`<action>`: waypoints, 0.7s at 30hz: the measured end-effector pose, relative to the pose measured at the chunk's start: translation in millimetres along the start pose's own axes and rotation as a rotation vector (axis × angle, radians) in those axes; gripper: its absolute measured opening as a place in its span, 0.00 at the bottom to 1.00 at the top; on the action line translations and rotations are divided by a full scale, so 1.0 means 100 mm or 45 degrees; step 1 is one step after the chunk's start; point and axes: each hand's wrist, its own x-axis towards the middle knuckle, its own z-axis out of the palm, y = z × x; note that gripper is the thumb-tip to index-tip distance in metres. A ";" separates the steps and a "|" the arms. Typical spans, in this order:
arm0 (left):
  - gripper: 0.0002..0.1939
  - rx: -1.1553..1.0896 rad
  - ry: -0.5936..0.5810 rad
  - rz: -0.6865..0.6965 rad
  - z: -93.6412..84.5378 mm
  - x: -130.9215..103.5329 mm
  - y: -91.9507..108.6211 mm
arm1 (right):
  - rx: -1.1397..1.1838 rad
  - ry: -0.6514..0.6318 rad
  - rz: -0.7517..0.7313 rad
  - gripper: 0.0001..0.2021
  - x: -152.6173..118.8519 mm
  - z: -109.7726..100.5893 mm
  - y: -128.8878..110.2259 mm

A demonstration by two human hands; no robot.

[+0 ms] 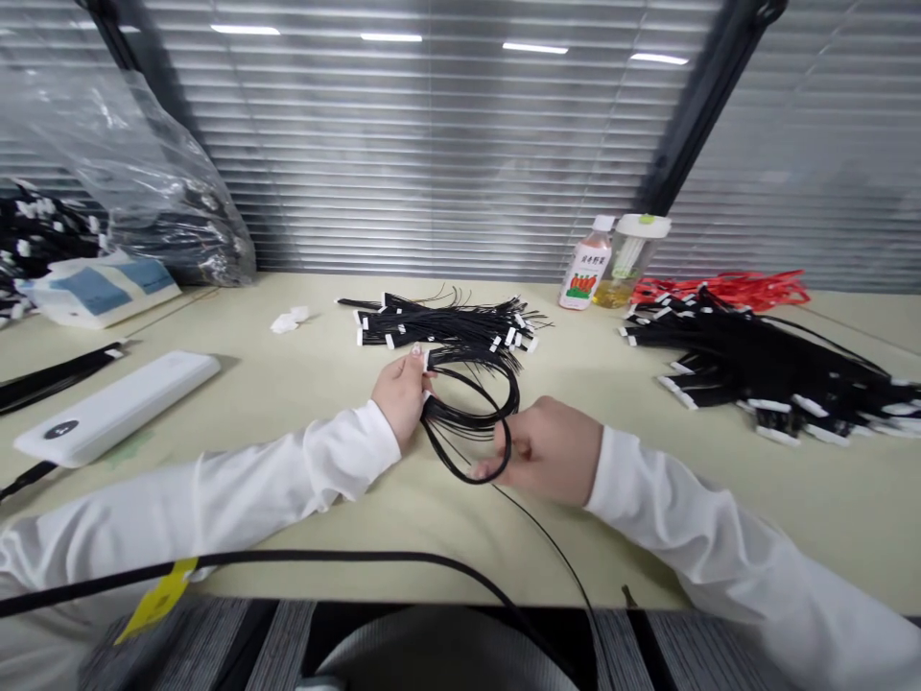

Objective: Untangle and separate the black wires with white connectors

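Observation:
A black wire harness (471, 418) with white connectors curves in loops between my two hands, above the table. My left hand (404, 395) is closed on its connector end. On the other side, my right hand (551, 449) pinches the lower loop of the same wires, its fingers curled. A thin single strand trails from the loop toward the table's front edge. Just behind my hands lies a pile of black wire harnesses (446, 324) with white connectors and loose thin ends.
At right lie more black harnesses (763, 365) and red wires (763, 289). A juice bottle (584, 266) and a lidded jar (633, 259) stand behind. At left are a white power bank (119, 407), a tissue pack (107, 288) and a plastic bag (165, 173). A black cable (323, 556) crosses the front.

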 end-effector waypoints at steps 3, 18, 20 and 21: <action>0.21 0.036 -0.050 0.040 0.00 -0.03 0.04 | 0.036 -0.021 -0.080 0.20 0.01 0.07 -0.03; 0.20 0.152 -0.233 0.252 -0.02 -0.16 0.12 | 0.427 -0.301 0.042 0.12 0.04 0.26 -0.04; 0.20 0.146 -0.234 0.247 -0.02 -0.16 0.12 | 0.513 -0.372 0.084 0.12 0.05 0.27 -0.04; 0.20 0.150 -0.234 0.245 -0.02 -0.16 0.12 | 0.516 -0.384 0.100 0.11 0.05 0.26 -0.04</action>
